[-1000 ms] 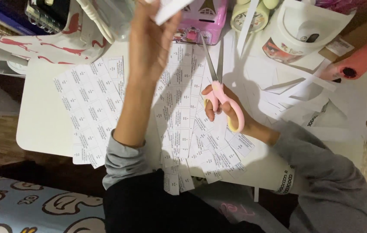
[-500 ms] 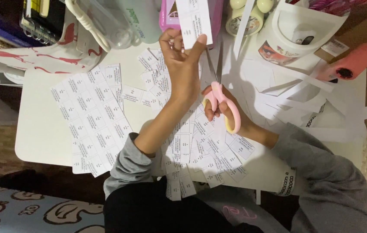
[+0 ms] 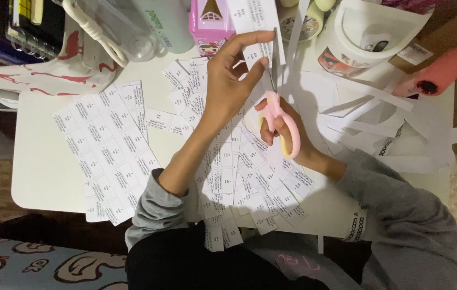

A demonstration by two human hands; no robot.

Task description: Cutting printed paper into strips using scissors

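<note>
Overhead, looking down on a small white table (image 3: 45,161) crowded with paper. Reaching up from six o'clock toward twelve, left forearm bare below a pushed-up grey sleeve (image 3: 156,207), left hand (image 3: 228,88) raised off the tabletop, wrist straight. Pinching a narrow printed paper strip (image 3: 252,24) between thumb and forefinger, fingers long and lightly curled, the strip running up toward twelve o'clock and off the top edge. Coming in from four o'clock, right arm in a grey sleeve, right hand (image 3: 285,131) closed through the loops of pink-handled scissors (image 3: 282,126), thumb and fingers curled into the handles. Pointing the blades toward twelve o'clock, opened only a narrow way, their tips meeting the strip's right edge just beside the left fingertips. Sitting close together, both hands, the right just at four o'clock of the left.

Lying under and around both wrists, cut printed slips (image 3: 244,177) fanned in overlapping rows, spilling past the table's near edge at six o'clock. Resting at nine o'clock of the left forearm, an uncut sheet of labels (image 3: 107,150), tilted. Piling up at three o'clock, plain white paper offcuts (image 3: 368,123). Standing at twelve o'clock behind the hands, a pink house-shaped box (image 3: 212,24); lying at two o'clock, a salmon-pink tube (image 3: 443,72).
</note>
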